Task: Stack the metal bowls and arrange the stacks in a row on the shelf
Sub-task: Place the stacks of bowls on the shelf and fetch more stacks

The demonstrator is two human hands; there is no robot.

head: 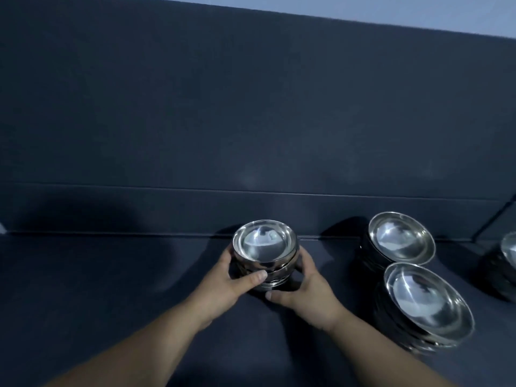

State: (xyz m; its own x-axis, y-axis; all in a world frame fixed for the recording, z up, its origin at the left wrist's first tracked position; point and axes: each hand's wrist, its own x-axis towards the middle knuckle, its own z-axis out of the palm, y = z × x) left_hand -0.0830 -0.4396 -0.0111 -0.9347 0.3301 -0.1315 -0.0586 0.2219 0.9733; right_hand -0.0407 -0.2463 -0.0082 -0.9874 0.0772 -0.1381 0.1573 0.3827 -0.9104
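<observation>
Dark shelf point(111, 289) against dark wall point(251, 107).

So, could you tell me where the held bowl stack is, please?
Head view, centre: the held bowl stack sits on the shelf between the left hand and right hand, left of the rear stack.

- The place looked like a storage spot for kitchenware; whether it belonged to a home, a shop or a canteen could not be told.
- A deep shelf point(111, 275) in dark blue-grey ran across the whole view, and a back panel point(251, 107) of the same colour rose behind it.
- Only polished metal bowls stood on it: a middle stack point(264, 241), a rear right stack point(402, 237), a near right stack point(427, 303) and an edge stack point(509, 250) cut off by the frame.
- A pale strip of wall point(418, 9) showed above the panel, and the light was dim.
</observation>
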